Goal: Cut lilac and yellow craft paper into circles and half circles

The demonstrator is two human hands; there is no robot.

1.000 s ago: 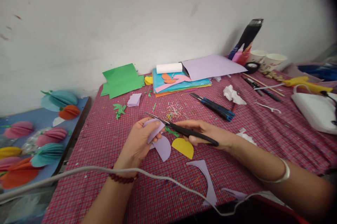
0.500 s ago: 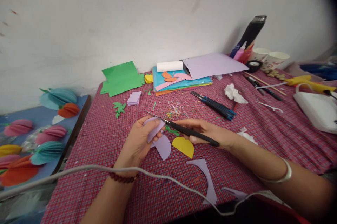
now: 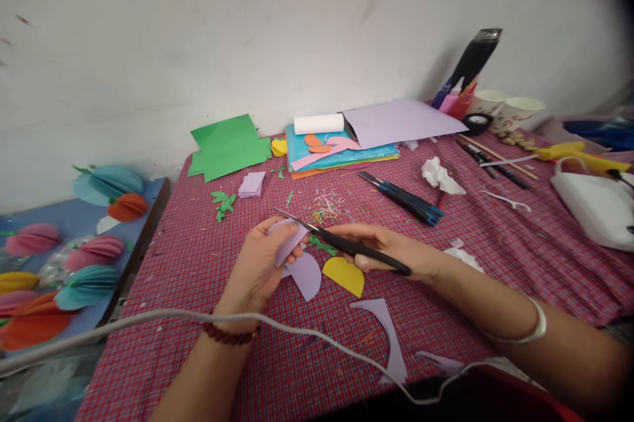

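Note:
My left hand [image 3: 267, 257] pinches a small piece of lilac paper [image 3: 286, 245] between thumb and fingers. My right hand [image 3: 379, 247] is wrapped round the black handles of a pair of scissors [image 3: 354, 249]. The blades point left and lie along the top edge of the lilac paper. How far apart the blades are, I cannot tell. Below my left hand rests a rounded lilac piece [image 3: 306, 275] on the cloth. A yellow half-round paper [image 3: 344, 275] lies under the scissors, with green scraps [image 3: 323, 245] just above it.
A white cable [image 3: 292, 329] crosses in front of my forearms. Behind the hands lie a box cutter [image 3: 403, 199], a lilac stack [image 3: 252, 184], green sheets [image 3: 230, 148] and colored paper [image 3: 347, 159]. A yellow glue gun [image 3: 584, 156] is at right. Paper pumpkins [image 3: 111, 183] sit at left.
Both hands, the paper and the scissors keep nearly the same pose. The whole view has shifted very slightly.

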